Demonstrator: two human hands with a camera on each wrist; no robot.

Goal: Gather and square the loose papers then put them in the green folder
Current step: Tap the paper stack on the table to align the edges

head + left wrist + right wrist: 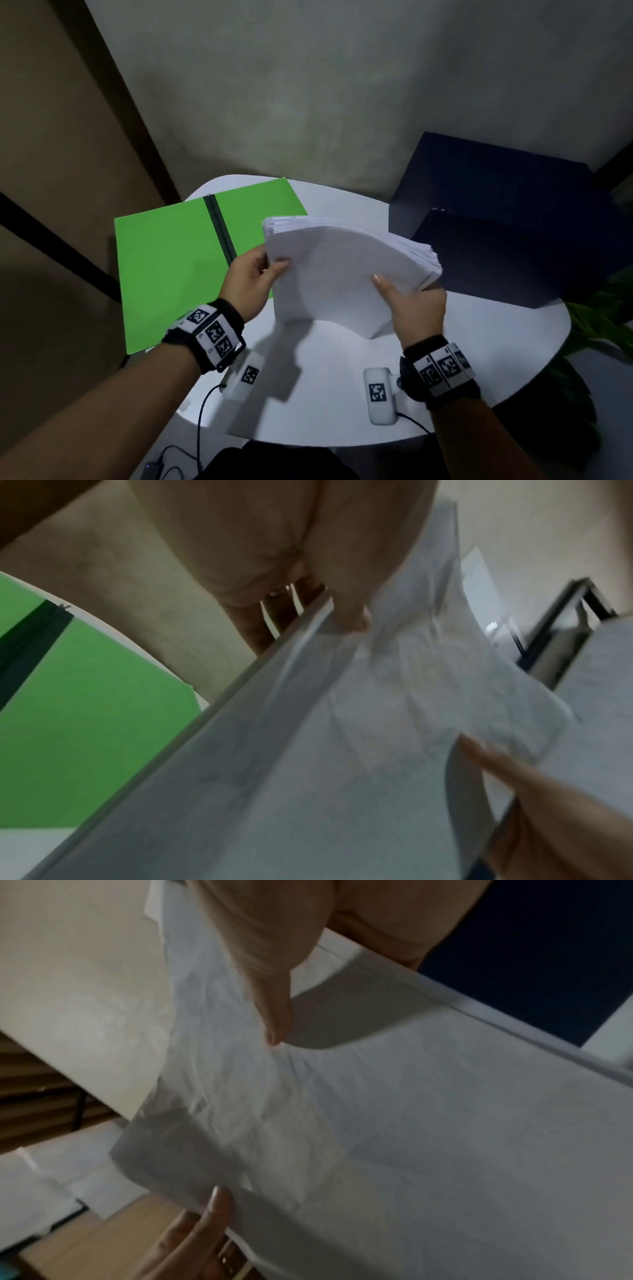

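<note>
Papers (342, 274): one thick white stack, held upright-ish above the white table (342, 394), bowed into a curve, top edge leaning away from the person. Sheet edges fan out unevenly along the far right side.

Left hand (251, 287) on the stack's left edge: grip clamped on the papers, thumb on the near face, fingers behind. Left wrist view confirms thumb pressed on the sheet surface, fingers wrapped behind the edge; picture blurred.

Right hand (414, 308) on the right edge: grip likewise clamped on the papers, thumb flat on the near face, fingers behind. Right wrist view shows the thumb tip lying on the front sheet, which looks creased there.

Lower edge of the stack appears to sit near or on the table; cannot tell whether it touches.

Green folder (178, 267) lies open and flat on the left part of the table, dark spine strip (219, 233) running down its middle. Stack's left edge overlaps the folder's right leaf in the head view.

Dark blue box (496, 219) stands at the table's far right, just beside the stack. Green plant leaves (603, 315) at the right margin.
</note>
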